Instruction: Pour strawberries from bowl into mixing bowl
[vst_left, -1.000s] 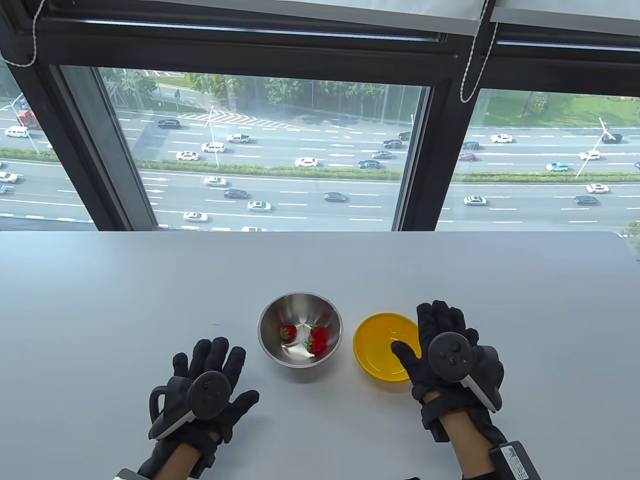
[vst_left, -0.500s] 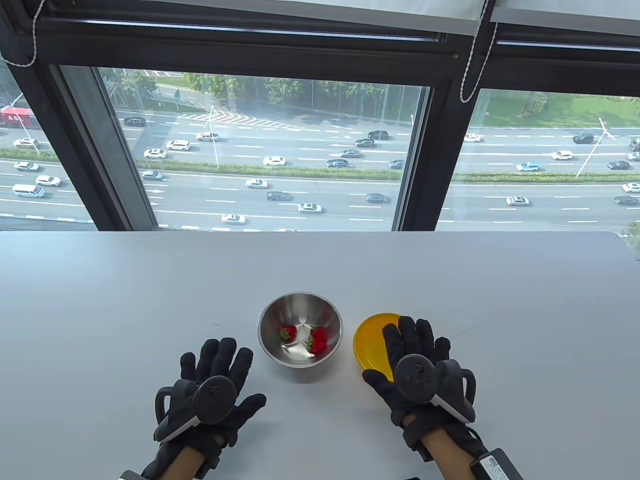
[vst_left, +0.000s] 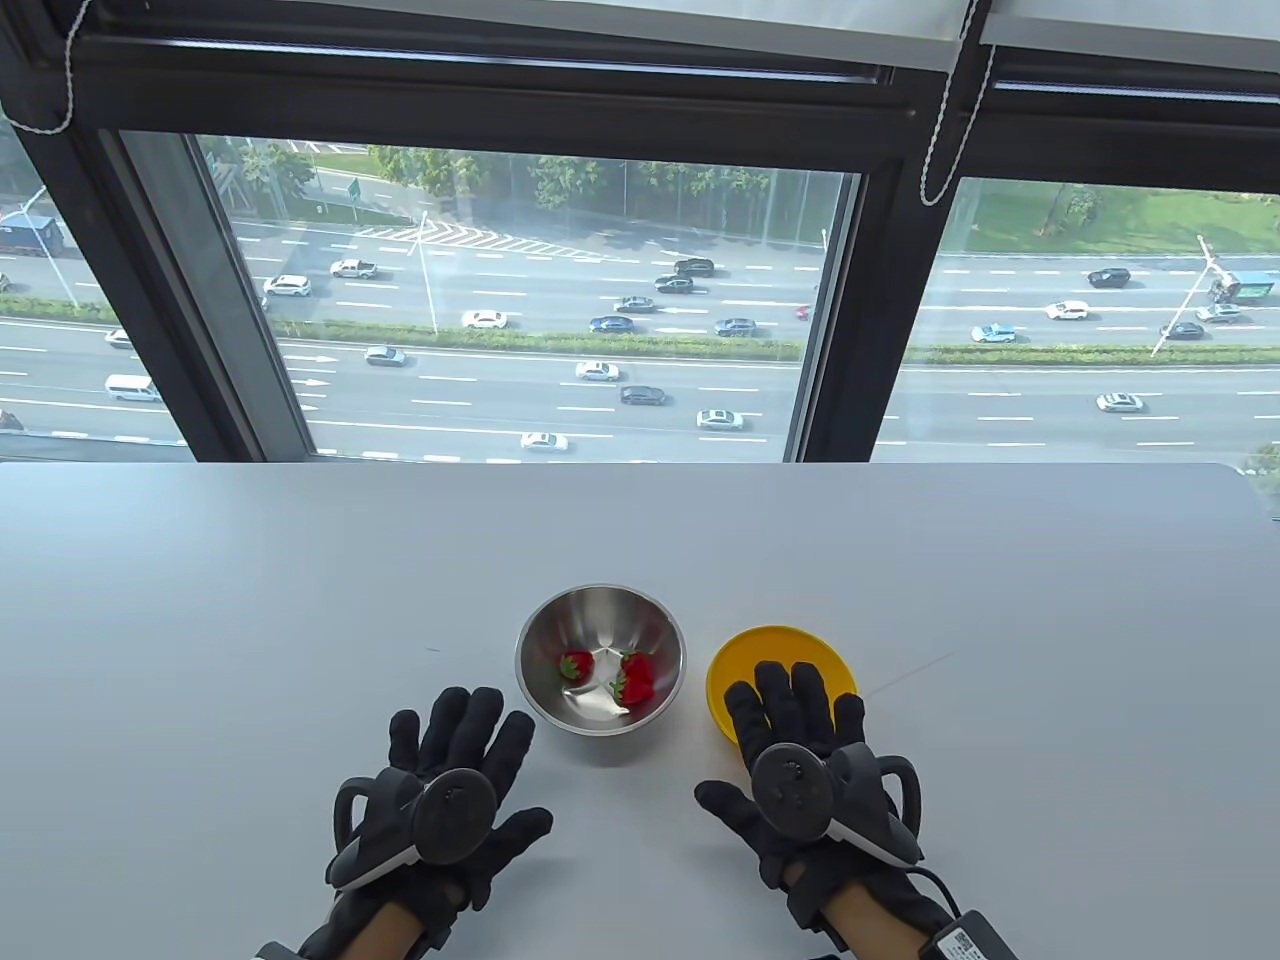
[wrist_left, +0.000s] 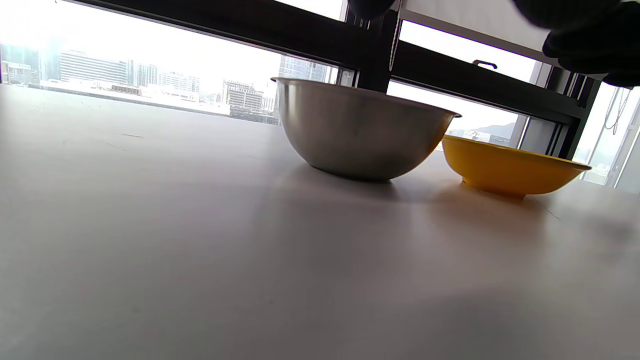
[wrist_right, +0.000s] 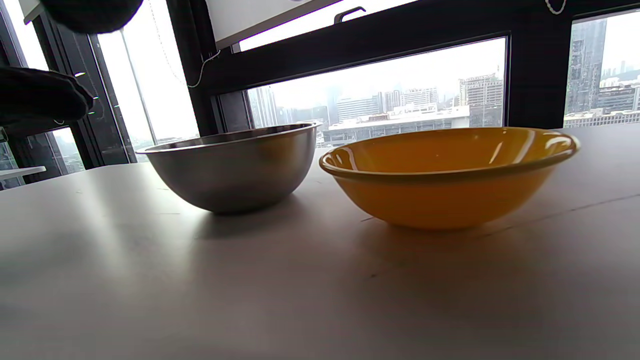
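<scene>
A steel mixing bowl (vst_left: 545, 640) stands at the table's middle with three red strawberries (vst_left: 633, 678) inside. A yellow bowl (vst_left: 780, 647) stands upright just right of it, with no fruit showing in the part I see. My right hand (vst_left: 790, 745) is open with fingers spread, in front of the yellow bowl and covering its near rim in the table view; it holds nothing. My left hand (vst_left: 450, 765) is open with fingers spread over the table, in front and left of the steel bowl. Both bowls show in the left wrist view (wrist_left: 360, 130) (wrist_left: 510, 165) and the right wrist view (wrist_right: 235, 165) (wrist_right: 450, 175).
The white table (vst_left: 250, 600) ends at a window wall with dark frames (vst_left: 850, 320) behind it. Blind cords (vst_left: 950, 110) hang at the window.
My right hand has drawn back toward me and to the left, from the yellow bowl's right side to its front. My left hand has shifted a little right and nearer me. The bowls have not moved.
</scene>
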